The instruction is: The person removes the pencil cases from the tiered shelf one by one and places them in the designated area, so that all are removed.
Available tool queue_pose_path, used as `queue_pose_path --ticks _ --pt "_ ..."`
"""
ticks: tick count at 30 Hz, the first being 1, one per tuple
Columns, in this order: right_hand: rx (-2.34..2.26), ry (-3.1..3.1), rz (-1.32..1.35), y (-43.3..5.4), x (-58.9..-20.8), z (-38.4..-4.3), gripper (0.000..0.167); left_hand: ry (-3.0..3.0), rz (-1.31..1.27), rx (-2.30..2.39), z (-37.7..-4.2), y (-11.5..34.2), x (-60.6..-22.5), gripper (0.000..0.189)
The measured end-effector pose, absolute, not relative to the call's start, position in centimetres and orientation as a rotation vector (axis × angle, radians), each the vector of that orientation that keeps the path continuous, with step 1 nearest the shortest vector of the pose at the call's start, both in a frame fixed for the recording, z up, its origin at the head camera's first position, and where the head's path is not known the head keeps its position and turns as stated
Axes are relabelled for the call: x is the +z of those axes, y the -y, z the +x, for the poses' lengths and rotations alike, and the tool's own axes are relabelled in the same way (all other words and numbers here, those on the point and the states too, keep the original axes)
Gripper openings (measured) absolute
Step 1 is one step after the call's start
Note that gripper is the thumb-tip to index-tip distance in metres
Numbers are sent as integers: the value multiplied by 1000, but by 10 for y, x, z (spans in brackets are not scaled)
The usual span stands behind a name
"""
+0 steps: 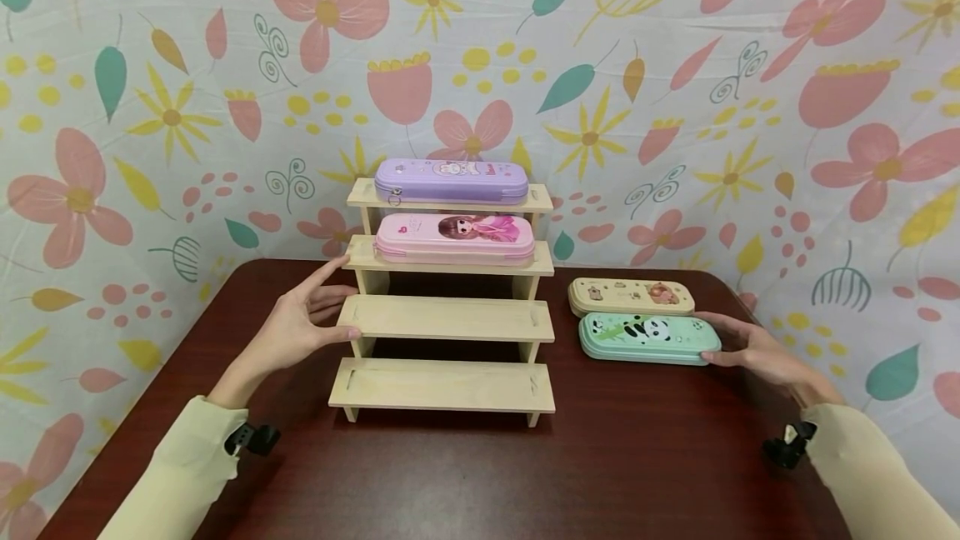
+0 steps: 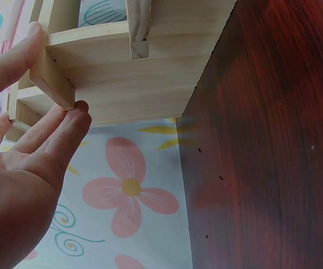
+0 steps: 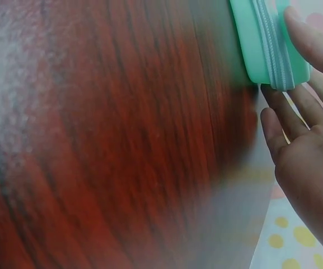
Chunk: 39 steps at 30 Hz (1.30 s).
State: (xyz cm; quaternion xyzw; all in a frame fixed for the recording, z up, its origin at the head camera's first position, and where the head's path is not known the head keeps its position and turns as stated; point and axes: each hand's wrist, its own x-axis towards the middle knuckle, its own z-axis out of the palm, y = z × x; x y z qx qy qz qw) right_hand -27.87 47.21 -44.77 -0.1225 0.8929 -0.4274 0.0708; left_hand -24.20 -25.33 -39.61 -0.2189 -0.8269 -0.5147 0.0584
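A four-tier wooden display rack (image 1: 441, 384) stands on the table. My left hand (image 1: 292, 327) holds its left side, with the thumb on a lower board's end and the index fingertip at the board above; in the left wrist view the board end (image 2: 54, 84) lies between thumb and fingers. At the right, my right hand (image 1: 761, 354) pinches the right end of a mint-green panda pencil case (image 1: 648, 338), thumb in front and fingers behind. Whether this case is off the table, I cannot tell. Directly behind it lies a cream pencil case (image 1: 630, 294) with bear pictures.
On the rack's top tier lies a purple pencil case (image 1: 450, 182); a pink one (image 1: 453, 238) with a doll picture lies one tier below. The dark red-brown table (image 1: 465, 482) ends at a flower-patterned cloth backdrop (image 1: 480, 65).
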Motion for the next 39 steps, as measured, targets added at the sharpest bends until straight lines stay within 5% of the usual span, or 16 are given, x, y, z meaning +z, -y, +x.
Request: queue_pose_path --ticks 17,39 --pt "-1417 -2977 -346 -459 -422 -260 71 2516 -662 -1540 -242 252 -395 104" --pt "-1453 -2883 -675 -302 -336 -254 54 2511 -667 -1531 -242 254 -397 103"
